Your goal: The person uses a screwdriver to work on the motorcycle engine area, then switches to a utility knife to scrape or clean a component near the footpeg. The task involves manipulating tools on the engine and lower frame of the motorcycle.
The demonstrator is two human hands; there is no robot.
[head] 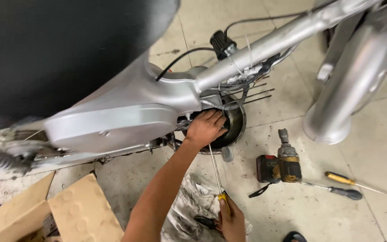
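Note:
My left hand reaches under the silver motorbike frame and presses its fingers into the dark round hub opening, holding nothing that I can see. My right hand, low in the view, is closed around the yellow handle of a long screwdriver. The screwdriver's thin shaft runs up toward the hub, with its tip just below my left wrist. A black seat fills the upper left.
On the tiled floor to the right lie a yellow and black cordless driver, a yellow-handled screwdriver and a black-handled one. A crumpled grey rag lies under my arm. An open cardboard box sits bottom left, and a silver pipe hangs on the right.

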